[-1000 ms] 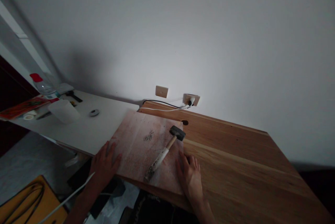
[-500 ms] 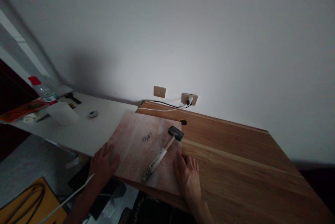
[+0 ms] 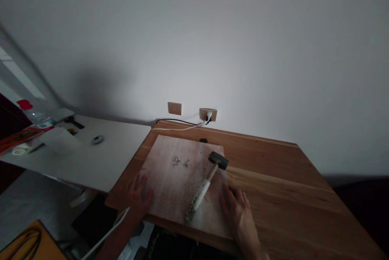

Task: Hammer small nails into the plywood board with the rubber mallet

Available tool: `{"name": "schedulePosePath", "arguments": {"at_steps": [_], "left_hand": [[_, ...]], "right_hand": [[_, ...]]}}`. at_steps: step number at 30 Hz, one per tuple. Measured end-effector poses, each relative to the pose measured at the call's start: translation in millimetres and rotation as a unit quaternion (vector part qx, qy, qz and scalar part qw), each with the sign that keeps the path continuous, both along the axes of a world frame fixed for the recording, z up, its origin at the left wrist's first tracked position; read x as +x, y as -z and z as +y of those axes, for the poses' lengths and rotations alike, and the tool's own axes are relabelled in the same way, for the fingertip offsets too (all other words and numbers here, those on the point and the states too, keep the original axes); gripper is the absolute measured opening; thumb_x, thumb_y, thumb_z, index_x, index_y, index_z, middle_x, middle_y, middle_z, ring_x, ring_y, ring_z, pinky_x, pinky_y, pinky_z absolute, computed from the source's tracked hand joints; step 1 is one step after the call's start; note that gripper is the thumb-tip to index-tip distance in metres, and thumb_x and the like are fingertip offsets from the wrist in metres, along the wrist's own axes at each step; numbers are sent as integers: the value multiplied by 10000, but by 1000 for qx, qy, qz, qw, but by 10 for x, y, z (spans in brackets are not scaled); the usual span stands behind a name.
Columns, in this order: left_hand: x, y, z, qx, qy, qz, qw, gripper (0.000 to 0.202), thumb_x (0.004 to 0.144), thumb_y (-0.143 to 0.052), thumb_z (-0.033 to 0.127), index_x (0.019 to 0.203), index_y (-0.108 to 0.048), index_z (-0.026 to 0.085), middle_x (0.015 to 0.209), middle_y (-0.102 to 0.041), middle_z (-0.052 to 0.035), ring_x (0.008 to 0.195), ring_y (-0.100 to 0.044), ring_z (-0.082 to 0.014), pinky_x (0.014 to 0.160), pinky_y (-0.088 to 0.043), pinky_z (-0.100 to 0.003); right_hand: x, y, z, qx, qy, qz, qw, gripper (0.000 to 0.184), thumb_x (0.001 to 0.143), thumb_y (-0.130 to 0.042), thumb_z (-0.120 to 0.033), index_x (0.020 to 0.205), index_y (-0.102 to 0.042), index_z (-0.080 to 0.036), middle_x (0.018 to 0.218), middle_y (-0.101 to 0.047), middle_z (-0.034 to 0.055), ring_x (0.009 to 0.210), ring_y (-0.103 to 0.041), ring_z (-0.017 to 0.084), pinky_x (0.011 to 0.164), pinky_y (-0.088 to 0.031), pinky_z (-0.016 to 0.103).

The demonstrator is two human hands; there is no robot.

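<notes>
Pale board (image 3: 167, 191), lower centre of frame, flat on wooden table (image 3: 282, 191). Hammer (image 3: 202, 192) and small metal pieces (image 3: 176, 161) on top. Left hand (image 3: 137, 198) at its left edge, fingers spread; right hand (image 3: 240, 213) at its right edge, fingers loosely spread.

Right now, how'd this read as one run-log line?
left grip: at left edge of board | right grip: at its right edge | hammer: on board | small metal pieces: on board
</notes>
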State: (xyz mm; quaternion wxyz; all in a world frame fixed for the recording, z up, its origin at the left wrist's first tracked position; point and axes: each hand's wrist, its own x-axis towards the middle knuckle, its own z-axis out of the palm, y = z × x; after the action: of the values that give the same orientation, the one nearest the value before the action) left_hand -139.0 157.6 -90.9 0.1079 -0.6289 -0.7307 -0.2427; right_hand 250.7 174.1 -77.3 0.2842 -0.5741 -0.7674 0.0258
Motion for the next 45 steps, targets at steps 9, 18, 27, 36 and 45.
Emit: {"name": "schedulePosePath", "arguments": {"at_steps": [9,18,27,36,45], "left_hand": [[1081,-171,137,-41,169,-23,985,445,962,-487,414,1319,-633,193,1395,-554,-151,1259,-562,-326,1042,-530,-508],[1248,-207,147,-16,183,20,983,394,970,-508,385,1297,-658,222,1373,-604,-149,1221,-594,-326,994,-531,-523],[1252,-219,149,1,174,63,983,384,969,-516,371,1281,-677,217,1341,-632,-155,1184,-616,-318,929,-538,-486],[1220,-311,199,-8,166,33,985,333,971,-516,359,1236,-648,205,1249,-659,-146,1071,-667,-298,879,-542,-470],[1585,-1076,448,34,302,-52,951,61,961,-482,208,911,-504,234,783,-624,6,726,-649,-170,693,-523,-296]], "right_hand": [[1144,31,-342,19,104,-5,994,363,1056,-366,-389,1236,-643,-238,1054,-683,129,934,-623,279,854,-526,446],[1275,34,-409,53,143,-29,988,299,1049,-412,-346,1165,-642,-193,1003,-682,125,911,-627,267,874,-511,437],[1227,23,-408,63,157,-17,985,347,1047,-402,-353,1197,-650,-162,1014,-676,140,908,-604,285,837,-506,443],[1228,68,-410,65,166,-13,984,393,1060,-374,-406,1193,-657,-168,1025,-683,150,912,-613,288,845,-506,456],[1237,64,-419,70,166,-16,983,421,1056,-396,-428,1200,-668,-141,1028,-678,159,911,-617,290,841,-511,453]]}}
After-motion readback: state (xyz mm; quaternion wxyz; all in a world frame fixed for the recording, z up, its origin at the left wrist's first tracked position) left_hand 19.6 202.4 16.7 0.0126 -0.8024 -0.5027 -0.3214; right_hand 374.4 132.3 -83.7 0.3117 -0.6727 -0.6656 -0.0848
